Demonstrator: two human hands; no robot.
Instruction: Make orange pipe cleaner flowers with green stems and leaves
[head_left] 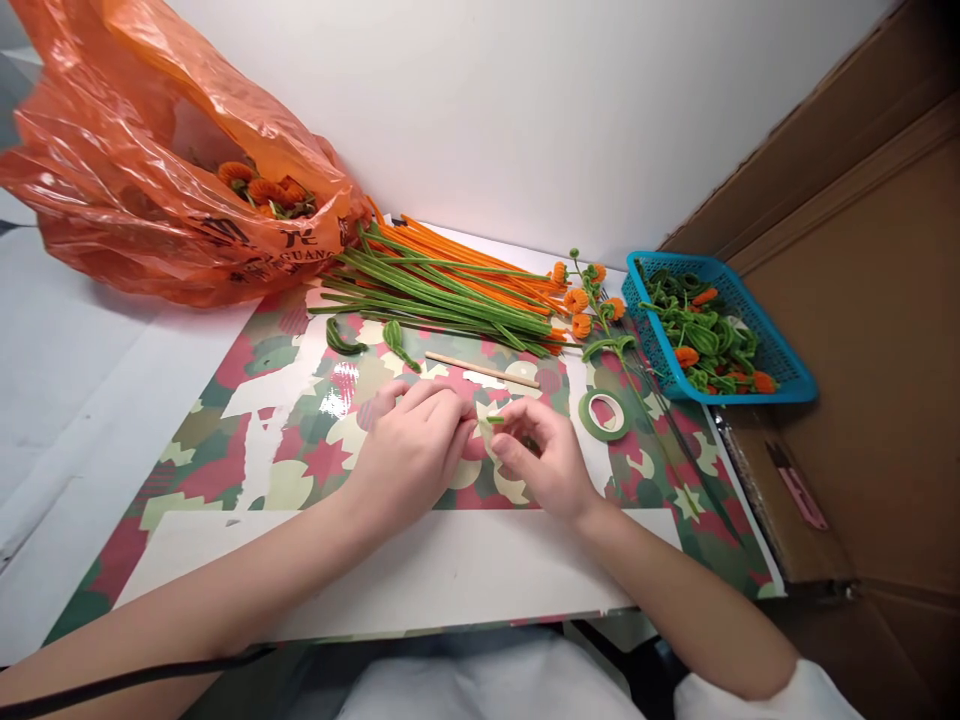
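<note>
Bare mat (247, 470) leftward; tape roll (604, 413), wooden stick (481, 370) close by.

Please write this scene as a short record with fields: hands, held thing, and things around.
left hand: left hand pinches a small green piece at the fingertips
right hand: right hand pinches the same piece
near right hand: green tape roll, flat on the mat
behind hands: wooden stick, green and orange pipe cleaners
far left: orange plastic bag
far right: blue basket
</note>
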